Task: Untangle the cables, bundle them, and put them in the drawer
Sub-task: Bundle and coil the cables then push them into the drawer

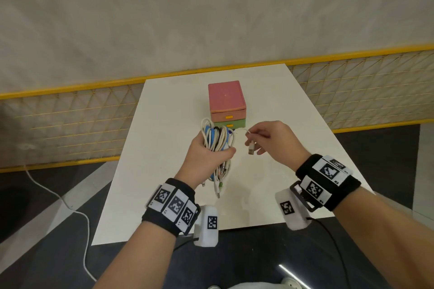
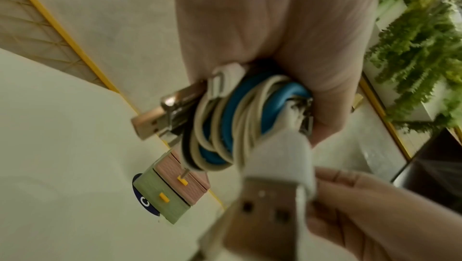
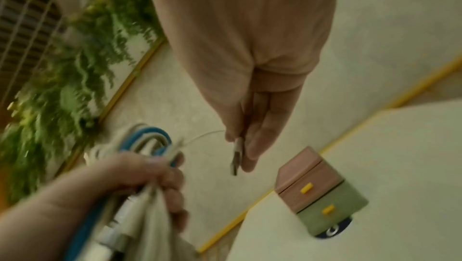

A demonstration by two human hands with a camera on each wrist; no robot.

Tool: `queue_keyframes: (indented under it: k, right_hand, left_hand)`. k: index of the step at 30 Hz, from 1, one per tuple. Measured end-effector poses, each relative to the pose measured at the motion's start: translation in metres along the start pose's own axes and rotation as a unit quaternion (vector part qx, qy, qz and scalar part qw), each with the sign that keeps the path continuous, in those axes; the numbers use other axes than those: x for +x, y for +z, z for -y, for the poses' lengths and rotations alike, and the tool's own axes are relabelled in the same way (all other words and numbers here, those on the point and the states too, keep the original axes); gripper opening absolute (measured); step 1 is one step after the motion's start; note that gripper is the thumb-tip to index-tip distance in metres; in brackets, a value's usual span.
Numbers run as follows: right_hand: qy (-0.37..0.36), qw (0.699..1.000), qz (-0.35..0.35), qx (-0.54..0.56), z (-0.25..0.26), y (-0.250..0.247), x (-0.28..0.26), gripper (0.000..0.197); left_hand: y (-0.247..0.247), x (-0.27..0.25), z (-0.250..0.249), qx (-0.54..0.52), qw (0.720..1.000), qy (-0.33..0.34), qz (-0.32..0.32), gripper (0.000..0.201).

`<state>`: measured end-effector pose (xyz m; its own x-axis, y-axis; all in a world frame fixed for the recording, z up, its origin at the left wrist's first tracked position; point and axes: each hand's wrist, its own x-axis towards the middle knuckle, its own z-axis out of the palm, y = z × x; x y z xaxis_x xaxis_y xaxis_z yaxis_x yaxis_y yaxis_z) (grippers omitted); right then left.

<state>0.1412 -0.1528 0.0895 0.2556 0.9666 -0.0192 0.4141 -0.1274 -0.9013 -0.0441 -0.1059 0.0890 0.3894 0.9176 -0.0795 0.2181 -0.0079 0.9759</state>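
Currently the cable bundle [image 1: 217,141] is off the table [image 1: 164,171], held upright in the air in front of the drawer unit [image 1: 227,103]. It is a coil of white, blue and black cables, with several plug ends hanging loose below the fist. The left hand [image 1: 206,155] is wrapped around the middle of the coil, fingers and thumb curled tight over the strands. 1 white cable end leaves the top of the coil and runs across to the right hand [image 1: 270,138], which pinches it just behind its USB plug [image 1: 251,148]; the remaining fingers of that hand are loosely spread and hold nothing else.

Assessment: the step in hand appears to be winding this free tail around the coil to bind it. To do it well, the left hand should keep firm pressure on the waist of the coil so that the loops do not splay. The right hand should keep the tail lightly taut and lay each turn beside the last at the waist. The hanging plugs should be kept out of the wrap path, or they may be trapped under a turn.

Both drawers of the unit, 1 pink [image 1: 229,115] and 1 green [image 1: 231,123], look closed; 1 must be opened before stowing.
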Motion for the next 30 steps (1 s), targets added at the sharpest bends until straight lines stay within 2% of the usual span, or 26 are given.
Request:
queue_keyframes:
  k: [3,9,13,15,18,20,22,24,25,27,29,30]
  right_hand:
    - [0.042,0.992,0.019,0.120,0.005,0.008,-0.001,0.013]
    - [0.065,0.984,0.075,0.151,0.002,0.007,-0.004,0.023]
    - [0.127,0.953,0.156,0.225,-0.001,-0.013,-0.002,0.024]
    - [0.121,0.955,0.176,0.205,-0.007,-0.024,0.003,0.027]
    - [0.094,0.974,0.177,0.108,-0.021,-0.039,0.012,0.033]
    - [0.081,0.982,0.160,0.055,-0.030,-0.046,0.018,0.033]
    - [0.079,0.988,0.126,0.048,-0.040,-0.051,0.023,0.032]
    - [0.090,0.989,0.098,0.058,-0.052,-0.050,0.031,0.033]
    - [0.102,0.989,0.086,0.067,-0.059,-0.047,0.036,0.034]
    - [0.129,0.986,0.061,0.082,-0.074,-0.037,0.047,0.033]
    - [0.161,0.982,0.051,0.088,-0.089,-0.023,0.060,0.035]
    - [0.180,0.978,0.052,0.093,-0.095,-0.015,0.067,0.038]
  left_hand:
    - [0.011,0.004,0.004,0.002,1.000,0.008,-0.010,0.034]
    - [0.031,0.017,0.006,0.003,1.000,0.000,-0.006,0.041]
    - [0.040,0.031,0.007,0.043,0.999,-0.018,0.001,0.045]
    - [0.047,0.038,0.011,0.066,0.997,-0.036,-0.007,0.044]
    - [0.057,0.047,0.014,0.109,0.992,-0.054,-0.015,0.046]
    - [0.059,0.055,0.016,0.118,0.991,-0.055,-0.030,0.043]
    - [0.054,0.064,0.018,0.148,0.986,-0.064,-0.050,0.032]
    - [0.046,0.075,0.022,0.190,0.976,-0.091,-0.050,0.034]
    - [0.041,0.082,0.025,0.215,0.970,-0.106,-0.039,0.041]
    - [0.033,0.099,0.032,0.275,0.954,-0.123,0.001,0.069]
    - [0.027,0.122,0.036,0.333,0.933,-0.126,0.050,0.096]
    - [0.024,0.134,0.036,0.358,0.923,-0.122,0.073,0.103]
